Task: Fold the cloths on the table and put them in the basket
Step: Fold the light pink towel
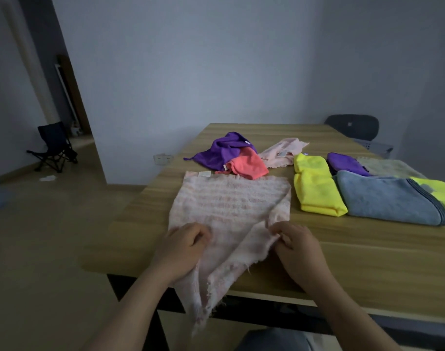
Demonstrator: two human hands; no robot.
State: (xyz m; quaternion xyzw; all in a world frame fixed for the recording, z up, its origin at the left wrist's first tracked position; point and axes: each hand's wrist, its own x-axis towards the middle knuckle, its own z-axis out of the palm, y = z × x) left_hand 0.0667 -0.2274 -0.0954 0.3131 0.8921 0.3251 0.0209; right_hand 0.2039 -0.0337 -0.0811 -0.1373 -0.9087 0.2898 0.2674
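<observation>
A pale pink striped cloth (231,198) lies spread on the wooden table (368,249), its near corner hanging over the front edge. My left hand (183,247) grips its near left part with curled fingers. My right hand (297,247) pinches a fold of the same cloth on the right. Behind it lie a crumpled purple cloth (221,150), a coral cloth (249,165) and a light pink cloth (282,153). To the right sit a folded yellow cloth (315,188), a folded blue-grey cloth (388,198), a small purple cloth (345,163) and a beige cloth (391,168). No basket is in view.
A dark chair (353,126) stands behind the table's far right corner. A small folding chair (54,148) sits on the floor at the left near a doorway. Another yellow cloth (439,191) peeks from under the blue-grey one.
</observation>
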